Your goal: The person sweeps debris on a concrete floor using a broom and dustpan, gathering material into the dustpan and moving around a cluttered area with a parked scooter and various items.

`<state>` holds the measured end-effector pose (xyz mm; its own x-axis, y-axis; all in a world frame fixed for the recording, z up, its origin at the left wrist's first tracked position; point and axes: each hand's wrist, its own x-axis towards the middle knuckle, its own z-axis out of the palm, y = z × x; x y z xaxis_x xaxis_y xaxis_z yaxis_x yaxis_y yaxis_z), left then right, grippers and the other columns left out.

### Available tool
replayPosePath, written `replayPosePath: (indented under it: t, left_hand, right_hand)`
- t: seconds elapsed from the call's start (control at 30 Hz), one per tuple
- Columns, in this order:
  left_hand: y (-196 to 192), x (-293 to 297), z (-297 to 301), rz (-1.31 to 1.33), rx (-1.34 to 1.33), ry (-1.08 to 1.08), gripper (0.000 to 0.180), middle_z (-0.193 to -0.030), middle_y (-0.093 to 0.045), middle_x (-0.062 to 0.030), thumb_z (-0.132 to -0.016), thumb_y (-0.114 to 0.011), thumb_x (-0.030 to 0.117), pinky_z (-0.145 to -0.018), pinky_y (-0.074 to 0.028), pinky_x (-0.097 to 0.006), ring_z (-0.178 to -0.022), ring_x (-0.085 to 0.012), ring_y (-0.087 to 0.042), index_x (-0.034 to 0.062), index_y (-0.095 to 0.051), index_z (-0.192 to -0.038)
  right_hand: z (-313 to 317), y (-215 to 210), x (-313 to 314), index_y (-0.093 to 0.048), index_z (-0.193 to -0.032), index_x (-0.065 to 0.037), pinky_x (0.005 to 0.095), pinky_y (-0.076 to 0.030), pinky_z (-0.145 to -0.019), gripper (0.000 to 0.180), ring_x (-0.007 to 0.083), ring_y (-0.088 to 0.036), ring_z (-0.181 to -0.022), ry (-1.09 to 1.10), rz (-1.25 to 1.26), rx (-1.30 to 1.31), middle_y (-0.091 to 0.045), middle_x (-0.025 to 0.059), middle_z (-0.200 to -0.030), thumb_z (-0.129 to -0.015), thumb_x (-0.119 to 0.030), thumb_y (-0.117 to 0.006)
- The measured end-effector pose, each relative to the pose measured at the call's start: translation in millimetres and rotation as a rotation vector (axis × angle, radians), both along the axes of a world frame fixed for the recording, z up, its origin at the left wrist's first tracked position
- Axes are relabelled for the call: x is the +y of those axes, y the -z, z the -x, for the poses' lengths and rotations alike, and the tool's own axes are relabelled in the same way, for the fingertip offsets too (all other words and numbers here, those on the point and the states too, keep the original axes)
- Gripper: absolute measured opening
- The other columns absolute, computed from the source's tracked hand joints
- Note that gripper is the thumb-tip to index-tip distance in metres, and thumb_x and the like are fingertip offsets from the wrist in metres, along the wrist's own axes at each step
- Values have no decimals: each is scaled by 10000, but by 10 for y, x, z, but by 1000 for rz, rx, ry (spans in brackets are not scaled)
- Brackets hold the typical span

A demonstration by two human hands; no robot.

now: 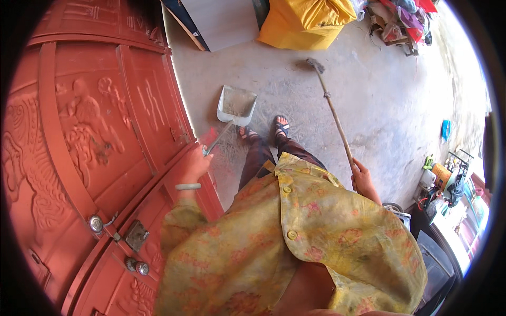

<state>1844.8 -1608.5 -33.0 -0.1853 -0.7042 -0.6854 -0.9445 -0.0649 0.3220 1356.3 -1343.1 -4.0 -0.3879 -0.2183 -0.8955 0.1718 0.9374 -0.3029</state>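
My left hand [196,158], a pale bangle on its wrist, is closed around the handle of a long-handled dustpan [237,102]. The dustpan's pale, greyish pan is down at the floor, just ahead of my feet and close to the red door. Some dirt seems to lie inside it. On the other side, my right hand [363,179] grips the upper part of a broom [336,116] with a long wooden stick. Its small, dark, worn head [315,65] points away from me, well to the right of the dustpan and apart from it.
A red embossed metal door [89,110] with knobs and a latch fills the left side. Ahead stand a white panel [226,23] and a yellow-covered bulky object [305,26]. Heaped bags and cloths [403,23] lie far right. Mixed household items [443,181] crowd the right wall.
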Motion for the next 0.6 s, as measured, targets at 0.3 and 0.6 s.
replayPosePath:
  t: [0.3, 0.6]
  left_hand:
    - [42, -427, 110, -98, -40, 36, 300, -913, -636, -197, -785, -668, 238, -758, -465, -441, -900, -369, -603, 36, -587, -991]
    - [202, -765, 282, -36, -27, 170, 336, -929, -633, -217, -784, -673, 210, -771, -468, -433, -916, -368, -605, -13, -577, -1016]
  right_hand:
    - [-152, 662, -504, -430, -1381, -180, 267, -393, -372, 439, 105, -417, -422, 187, 46, 12, -447, 13, -608, -952, -265, -472]
    - [-182, 626, -560, -412, -1394, -198, 271, -382, -381, 465, 107, -399, -439, 251, 54, -21, -448, 19, -640, -946, -305, -472]
